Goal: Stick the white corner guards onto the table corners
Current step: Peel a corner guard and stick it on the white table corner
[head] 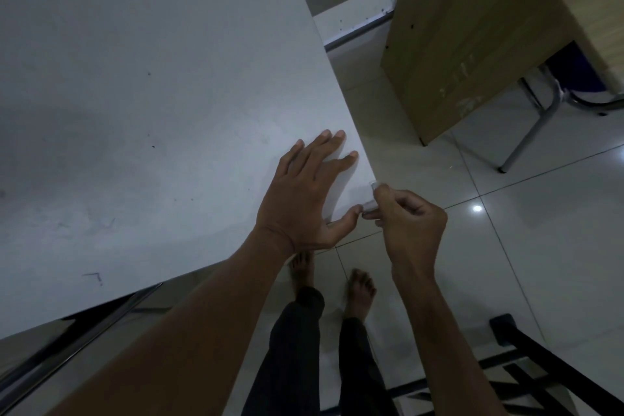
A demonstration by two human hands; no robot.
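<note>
The flat white table top is bare past the fingers of the left hand, so plenty of room is left there. That hand lies spread flat on the table. Its thumb nearly meets the right hand, so the way between them is shut at the table corner. The small clear plastic corner guard is pinched there. To the right of the right hand, open pale floor tiles are seen. Farther off stands a brown wooden board.
</note>
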